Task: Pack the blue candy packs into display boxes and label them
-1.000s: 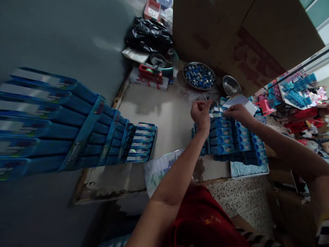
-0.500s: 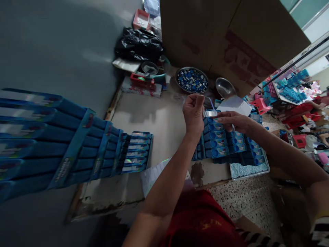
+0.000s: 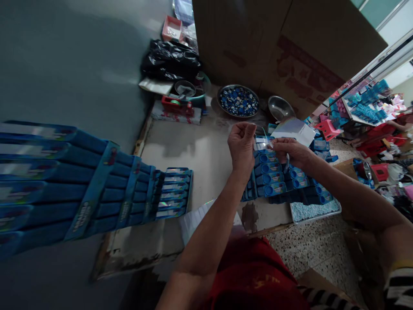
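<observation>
A small clear plastic piece (image 3: 262, 140) with glossy edges is held up between my hands, above the worktable. My left hand (image 3: 241, 140) pinches its left side with thumb and fingers. On the other side, the closed fingers of my right hand (image 3: 288, 150) grip its right edge. A thin pale curved strip (image 3: 287, 163) hangs below the right fingers; what it is I cannot make out. Directly beneath and behind the hands stand stacked blue printed boxes (image 3: 271, 178) with round openings, partly hidden by the right hand.
Long stacks of blue boxes (image 3: 93, 193) run along the left. At the back, a metal bowl (image 3: 238, 113) holds blue and silver round pieces, beside another metal bowl (image 3: 280, 107) and a large carton (image 3: 258, 43). A tray of pale blue pellets (image 3: 314, 212) lies right.
My right fingers have closed in from a flatter, more outstretched pose onto the plastic's right edge. The left hand keeps its pinch, and the view has shifted slightly.
</observation>
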A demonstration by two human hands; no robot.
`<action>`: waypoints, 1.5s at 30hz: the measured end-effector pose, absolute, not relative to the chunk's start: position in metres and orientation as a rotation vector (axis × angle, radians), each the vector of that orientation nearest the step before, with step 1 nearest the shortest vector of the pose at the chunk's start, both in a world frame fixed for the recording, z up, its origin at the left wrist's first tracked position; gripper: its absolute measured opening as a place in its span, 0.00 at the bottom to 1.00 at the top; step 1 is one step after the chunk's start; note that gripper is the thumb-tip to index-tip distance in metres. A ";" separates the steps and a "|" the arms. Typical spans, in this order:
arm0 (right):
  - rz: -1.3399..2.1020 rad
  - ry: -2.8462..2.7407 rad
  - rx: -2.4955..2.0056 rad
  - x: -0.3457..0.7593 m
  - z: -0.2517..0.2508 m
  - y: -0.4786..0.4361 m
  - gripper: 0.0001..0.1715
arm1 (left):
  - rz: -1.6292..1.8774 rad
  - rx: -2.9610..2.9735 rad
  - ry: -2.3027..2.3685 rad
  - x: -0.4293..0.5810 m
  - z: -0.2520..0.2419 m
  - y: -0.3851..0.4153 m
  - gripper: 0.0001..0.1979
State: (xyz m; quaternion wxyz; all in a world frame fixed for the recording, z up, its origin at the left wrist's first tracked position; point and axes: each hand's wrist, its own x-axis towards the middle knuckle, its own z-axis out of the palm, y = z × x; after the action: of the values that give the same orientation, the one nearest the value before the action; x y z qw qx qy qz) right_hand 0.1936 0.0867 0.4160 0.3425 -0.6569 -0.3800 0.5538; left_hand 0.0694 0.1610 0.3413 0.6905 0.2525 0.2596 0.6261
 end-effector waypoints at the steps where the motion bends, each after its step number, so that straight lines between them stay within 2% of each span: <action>1: 1.424 -0.985 -1.718 0.193 0.416 0.087 0.19 | 1.396 0.566 0.581 0.069 0.340 0.161 0.30; 6: 1.311 -0.970 -1.788 0.188 0.414 0.089 0.18 | 1.344 0.590 0.712 0.068 0.333 0.162 0.29; 12: 0.954 -1.166 -2.068 0.198 0.398 0.096 0.25 | 1.381 0.646 0.873 0.074 0.313 0.163 0.28; 17: 0.742 -1.342 -2.213 0.208 0.383 0.105 0.23 | 1.432 0.674 0.996 0.082 0.292 0.164 0.25; 23: 0.739 -1.387 -2.195 0.214 0.372 0.111 0.18 | 1.446 0.727 0.969 0.084 0.284 0.169 0.21; 29: 0.748 -1.380 -2.207 0.212 0.371 0.110 0.14 | 1.416 0.726 0.941 0.086 0.281 0.175 0.21; 33: 0.735 -1.403 -2.259 0.208 0.377 0.110 0.15 | 1.404 0.745 0.931 0.087 0.273 0.176 0.22; 35: 0.704 -1.436 -2.318 0.210 0.378 0.113 0.16 | 1.406 0.739 0.929 0.090 0.269 0.174 0.22; 39: 0.691 -1.505 -2.496 0.219 0.380 0.125 0.26 | 1.383 0.656 0.949 0.097 0.259 0.167 0.25; 45: 0.915 -1.528 -2.557 0.223 0.400 0.138 0.32 | 1.339 0.592 1.054 0.095 0.260 0.162 0.28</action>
State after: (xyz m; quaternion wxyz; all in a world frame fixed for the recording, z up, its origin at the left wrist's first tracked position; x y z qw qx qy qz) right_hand 0.2235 0.1375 0.4000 0.0130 -0.8205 -0.4903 0.2936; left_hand 0.0947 0.1617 0.2596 0.6202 0.2575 0.4584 0.5822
